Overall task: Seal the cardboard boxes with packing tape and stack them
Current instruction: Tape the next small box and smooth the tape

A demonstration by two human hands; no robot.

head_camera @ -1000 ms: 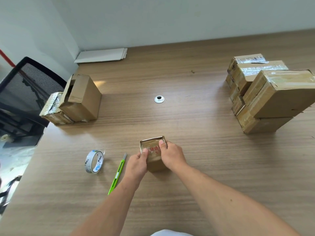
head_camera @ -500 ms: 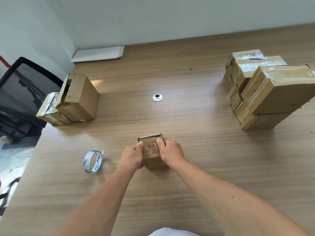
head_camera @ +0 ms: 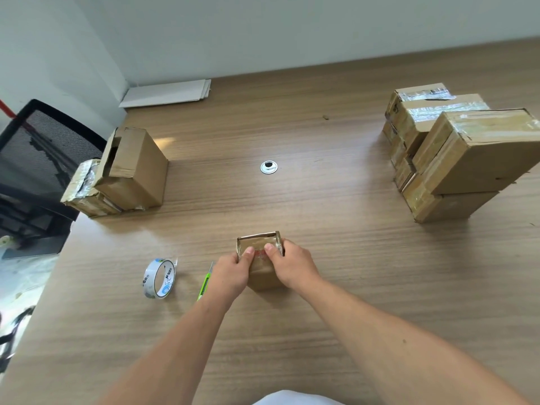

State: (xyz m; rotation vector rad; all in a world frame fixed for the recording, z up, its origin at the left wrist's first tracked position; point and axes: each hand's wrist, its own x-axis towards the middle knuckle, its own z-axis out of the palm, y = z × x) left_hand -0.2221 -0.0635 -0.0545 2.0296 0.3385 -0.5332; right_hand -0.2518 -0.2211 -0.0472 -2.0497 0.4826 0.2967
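Left hand (head_camera: 230,277) shifted, baring cutter (head_camera: 204,285); with right hand (head_camera: 295,266), fingers (head_camera: 271,251) curled round small box (head_camera: 261,276).

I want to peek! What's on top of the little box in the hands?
Shiny tape over red marks, both thumbs on it. The left hand and right hand hide much of the box.

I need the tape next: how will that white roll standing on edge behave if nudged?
The white roll of packing tape stands on its rim on the smooth wooden table, so a nudge would probably roll it or tip it flat. Thin and hollow, it is likely light.
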